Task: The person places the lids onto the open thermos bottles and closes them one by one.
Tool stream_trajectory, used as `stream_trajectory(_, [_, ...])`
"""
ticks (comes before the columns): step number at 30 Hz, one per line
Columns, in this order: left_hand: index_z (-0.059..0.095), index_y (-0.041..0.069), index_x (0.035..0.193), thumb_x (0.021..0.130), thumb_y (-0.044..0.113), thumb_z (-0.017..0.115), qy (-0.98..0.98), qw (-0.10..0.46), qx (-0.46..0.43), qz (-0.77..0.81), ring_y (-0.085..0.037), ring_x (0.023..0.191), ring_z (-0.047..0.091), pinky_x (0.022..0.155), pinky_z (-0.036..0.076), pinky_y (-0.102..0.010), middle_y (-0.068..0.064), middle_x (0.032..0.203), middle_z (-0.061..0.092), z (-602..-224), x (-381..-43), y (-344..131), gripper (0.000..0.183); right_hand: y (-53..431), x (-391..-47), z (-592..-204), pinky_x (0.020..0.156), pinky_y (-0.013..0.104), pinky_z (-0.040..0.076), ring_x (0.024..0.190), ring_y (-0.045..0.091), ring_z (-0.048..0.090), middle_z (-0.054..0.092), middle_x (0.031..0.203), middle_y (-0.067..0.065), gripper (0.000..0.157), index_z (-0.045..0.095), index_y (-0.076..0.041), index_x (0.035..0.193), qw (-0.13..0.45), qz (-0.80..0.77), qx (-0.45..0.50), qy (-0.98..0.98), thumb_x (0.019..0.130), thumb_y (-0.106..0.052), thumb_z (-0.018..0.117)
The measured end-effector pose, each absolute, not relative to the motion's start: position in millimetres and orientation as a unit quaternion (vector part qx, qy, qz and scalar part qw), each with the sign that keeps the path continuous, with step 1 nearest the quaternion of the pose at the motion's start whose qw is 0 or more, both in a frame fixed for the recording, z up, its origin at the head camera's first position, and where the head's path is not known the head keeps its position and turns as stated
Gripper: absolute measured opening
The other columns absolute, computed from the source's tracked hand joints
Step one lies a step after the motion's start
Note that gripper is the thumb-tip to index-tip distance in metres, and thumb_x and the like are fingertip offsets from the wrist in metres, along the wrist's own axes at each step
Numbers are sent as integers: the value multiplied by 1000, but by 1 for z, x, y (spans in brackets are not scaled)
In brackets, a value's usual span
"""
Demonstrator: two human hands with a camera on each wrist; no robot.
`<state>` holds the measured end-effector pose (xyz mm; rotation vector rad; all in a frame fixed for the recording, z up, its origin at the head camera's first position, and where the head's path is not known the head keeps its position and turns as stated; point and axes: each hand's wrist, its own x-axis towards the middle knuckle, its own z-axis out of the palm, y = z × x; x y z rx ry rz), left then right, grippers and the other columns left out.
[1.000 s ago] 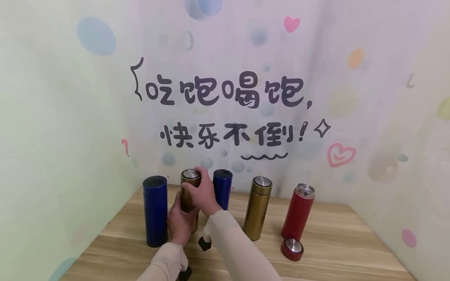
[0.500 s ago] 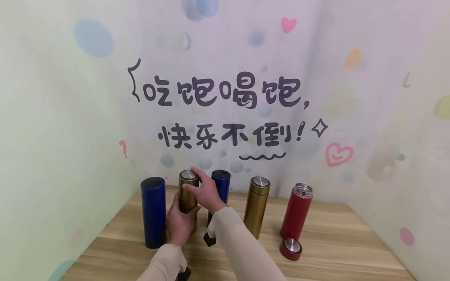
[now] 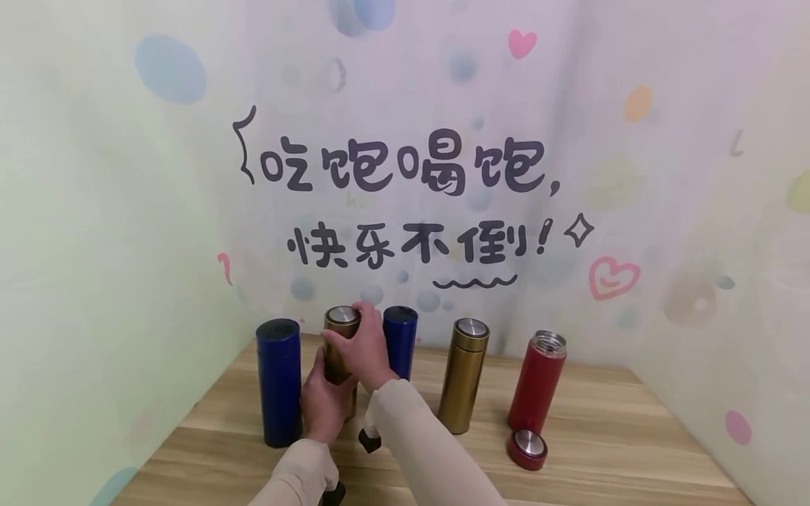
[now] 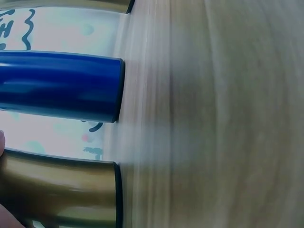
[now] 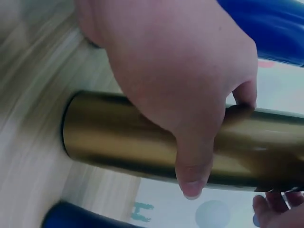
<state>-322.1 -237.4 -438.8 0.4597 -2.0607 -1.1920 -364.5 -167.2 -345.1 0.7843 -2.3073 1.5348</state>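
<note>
A gold thermos flask (image 3: pixel 338 351) with a steel-topped lid (image 3: pixel 343 315) stands upright on the table between two blue flasks. My left hand (image 3: pixel 325 407) grips its body low down; in the right wrist view this left hand (image 5: pixel 175 71) has its thumb laid across the gold flask (image 5: pixel 109 133). Higher up, my right hand (image 3: pixel 365 351) holds the top at the lid, thumb on the near side. Only a few fingertips of the right hand (image 5: pixel 280 211) show in the right wrist view. The lid looks seated on the flask.
Close on the left is a blue flask (image 3: pixel 279 383); another blue flask (image 3: pixel 401 337) is partly behind my right hand. To the right stand a second gold flask (image 3: pixel 465 376) and a lidless red flask (image 3: pixel 536 386), its red lid (image 3: pixel 527 450) on the wooden table (image 3: pixel 595 436).
My right hand swung right around the lid half a second ago and has since turned back left. My left hand keeps its grip, and the gold flask stays in place.
</note>
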Motion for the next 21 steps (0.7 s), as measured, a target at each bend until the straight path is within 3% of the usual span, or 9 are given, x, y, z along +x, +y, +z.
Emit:
stream_trajectory(5, [35,6,150,81,38,79,-794,362,172,-458,-40,119,55,100,42,-54,-22,138,52,-439,-323,-237,88,-160,-364,-343,97,44,45,115,26,54,52,132,10,68,39,-11,141,61,600,293,-742,85,-25,76])
stream_trajectory(11, [37,6,149,78,37,82,-789,376,165,-456,-39,115,57,99,43,-55,-23,134,55,-439,-324,-237,89,-154,-369,-340,106,51,34,131,30,42,40,149,11,76,33,-17,152,-20,646,294,-704,85,-18,68])
stream_trajectory(15, [37,6,148,78,31,83,-785,383,162,-459,-40,115,57,99,43,-55,-24,133,55,-440,-325,-237,87,-150,-372,-340,107,50,34,132,30,41,42,147,13,72,37,-16,151,-23,634,303,-711,86,-18,69])
stream_trajectory(21, [37,7,149,79,35,82,-787,374,169,-460,-39,118,56,99,42,-55,-22,136,54,-443,-326,-237,88,-150,-373,-344,101,46,43,121,26,53,54,135,8,66,46,-16,145,18,617,298,-728,86,-23,75])
